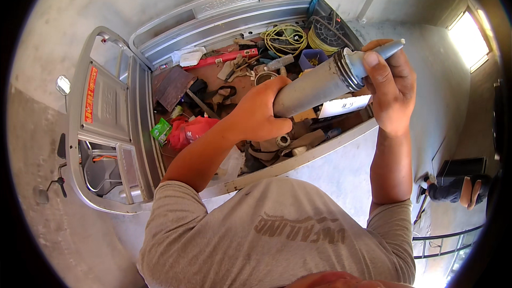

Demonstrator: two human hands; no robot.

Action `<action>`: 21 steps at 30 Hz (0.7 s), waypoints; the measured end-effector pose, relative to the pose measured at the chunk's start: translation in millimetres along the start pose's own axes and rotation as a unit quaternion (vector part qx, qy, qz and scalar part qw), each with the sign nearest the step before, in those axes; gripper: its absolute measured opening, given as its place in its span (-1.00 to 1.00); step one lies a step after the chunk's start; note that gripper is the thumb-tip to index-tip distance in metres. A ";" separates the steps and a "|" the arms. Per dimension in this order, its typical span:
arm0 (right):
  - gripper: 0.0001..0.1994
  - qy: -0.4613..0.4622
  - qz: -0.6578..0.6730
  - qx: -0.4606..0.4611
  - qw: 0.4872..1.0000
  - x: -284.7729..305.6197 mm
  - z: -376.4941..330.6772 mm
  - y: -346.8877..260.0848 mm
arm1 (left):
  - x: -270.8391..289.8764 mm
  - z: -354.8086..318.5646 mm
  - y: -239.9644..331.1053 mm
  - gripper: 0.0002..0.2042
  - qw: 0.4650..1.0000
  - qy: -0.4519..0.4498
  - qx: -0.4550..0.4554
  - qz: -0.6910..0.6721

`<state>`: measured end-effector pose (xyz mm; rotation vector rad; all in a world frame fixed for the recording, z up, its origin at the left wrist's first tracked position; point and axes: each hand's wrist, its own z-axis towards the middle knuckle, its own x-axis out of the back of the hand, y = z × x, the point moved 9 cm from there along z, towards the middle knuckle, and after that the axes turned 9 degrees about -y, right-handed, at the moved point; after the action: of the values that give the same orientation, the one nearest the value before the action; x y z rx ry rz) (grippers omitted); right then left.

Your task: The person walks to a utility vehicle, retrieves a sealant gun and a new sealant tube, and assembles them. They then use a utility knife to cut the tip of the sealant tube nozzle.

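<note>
A grey caulking gun barrel (314, 88) slants up to the right in front of my chest, above a cargo bed. My left hand (258, 108) is wrapped round its lower left end, hiding what lies behind it there. At the upper right end sits a threaded collar (350, 69) with dark rings. A tapered blue-grey nozzle (392, 49) points up and right from that end. My right hand (393, 82) grips the nozzle, thumb on the near side and fingers behind. Part of the nozzle's base is covered by the fingers.
Beneath my hands is a metal cargo bed (304, 156) full of clutter. It holds coiled yellow hose (284, 40), a cable reel (326, 31), a red level (218, 58), a blue bin (313, 58), red cloth (189, 132) and a green packet (160, 130). Another person (458, 191) is far right.
</note>
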<state>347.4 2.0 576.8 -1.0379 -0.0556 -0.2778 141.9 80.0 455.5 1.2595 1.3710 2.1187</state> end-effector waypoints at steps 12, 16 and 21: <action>-0.75 0.011 -0.457 0.243 0.856 41.5 97.9 -30.6 | 60.8 13.4 44.2 -0.36 0.993 0.114 -0.031 -0.029; -0.67 -0.045 -0.441 0.165 0.881 24.0 137.4 36.9 | 84.1 3.3 25.7 -0.43 0.979 0.168 -0.010 -0.117; -0.54 -0.252 -0.407 -0.018 0.878 -75.8 139.0 216.1 | 118.7 -18.0 48.0 -0.38 0.963 0.222 -0.030 -0.148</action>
<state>341.0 239.1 452.4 -1.0567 -0.9826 -0.7667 69.8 124.6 553.1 0.5230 1.5365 2.2812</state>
